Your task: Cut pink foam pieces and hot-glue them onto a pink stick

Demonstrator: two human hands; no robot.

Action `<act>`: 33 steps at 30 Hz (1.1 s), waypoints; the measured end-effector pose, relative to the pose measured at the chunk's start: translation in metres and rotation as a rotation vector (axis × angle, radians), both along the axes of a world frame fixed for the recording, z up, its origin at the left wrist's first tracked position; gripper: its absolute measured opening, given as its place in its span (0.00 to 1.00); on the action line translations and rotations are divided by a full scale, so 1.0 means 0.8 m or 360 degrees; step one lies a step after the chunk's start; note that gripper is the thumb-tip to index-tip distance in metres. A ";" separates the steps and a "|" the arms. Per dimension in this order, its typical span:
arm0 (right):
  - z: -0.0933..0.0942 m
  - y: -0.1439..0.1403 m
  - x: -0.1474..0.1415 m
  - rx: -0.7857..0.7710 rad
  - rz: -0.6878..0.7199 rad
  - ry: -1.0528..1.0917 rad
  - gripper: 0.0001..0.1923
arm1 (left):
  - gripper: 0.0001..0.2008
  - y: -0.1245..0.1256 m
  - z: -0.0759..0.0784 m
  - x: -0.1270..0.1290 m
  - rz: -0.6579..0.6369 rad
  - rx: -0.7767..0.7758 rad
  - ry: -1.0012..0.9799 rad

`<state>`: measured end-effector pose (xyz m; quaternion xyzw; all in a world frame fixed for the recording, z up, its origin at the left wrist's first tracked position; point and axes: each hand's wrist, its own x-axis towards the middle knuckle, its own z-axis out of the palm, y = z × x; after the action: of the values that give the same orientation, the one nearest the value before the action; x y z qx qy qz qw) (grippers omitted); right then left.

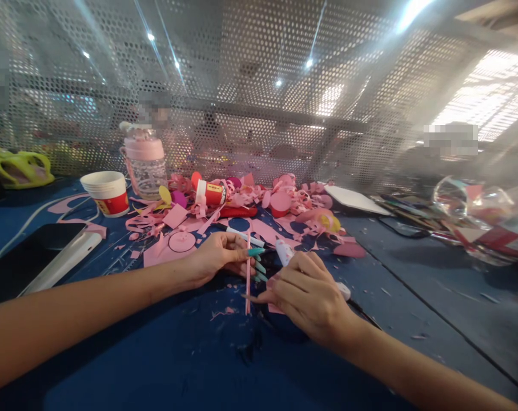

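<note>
My left hand (pixel 219 257) pinches a thin pink paper strip (pixel 248 285) that stands nearly upright over the blue mat (pixel 164 348). Its nails are teal. My right hand (pixel 308 297) is closed around a white glue stick (pixel 284 251) whose tip points up and away, and its fingers also touch a small pink paper piece (pixel 273 308) beside the strip. The two hands are close together at the middle of the mat.
A heap of pink paper scraps (pixel 259 208) lies beyond the hands, with a red-and-white tube (pixel 211 193), a paper cup (pixel 107 193), a pink bottle (pixel 145 162) and a white pen (pixel 244 235). A phone (pixel 36 257) lies left. A perforated metal screen (pixel 259 85) stands behind.
</note>
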<state>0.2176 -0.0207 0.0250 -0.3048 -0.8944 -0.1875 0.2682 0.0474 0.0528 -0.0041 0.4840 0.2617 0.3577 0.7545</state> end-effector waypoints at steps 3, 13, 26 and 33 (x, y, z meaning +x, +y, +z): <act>-0.003 0.002 -0.002 0.0133 -0.0105 0.0014 0.18 | 0.15 -0.001 0.001 0.000 -0.0008 0.0021 0.0021; -0.007 0.008 -0.002 0.0194 -0.0110 -0.0134 0.16 | 0.16 -0.001 0.001 0.000 0.0020 -0.0030 0.0021; -0.003 0.003 -0.001 0.0088 0.0065 -0.0103 0.17 | 0.17 -0.001 0.002 0.001 0.0021 0.0010 0.0045; -0.008 0.006 -0.001 0.0260 -0.0128 -0.0113 0.17 | 0.16 -0.001 0.001 0.001 0.0020 0.0003 0.0022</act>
<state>0.2166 -0.0162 0.0190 -0.3106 -0.8722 -0.2811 0.2525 0.0485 0.0519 -0.0032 0.4854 0.2696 0.3594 0.7500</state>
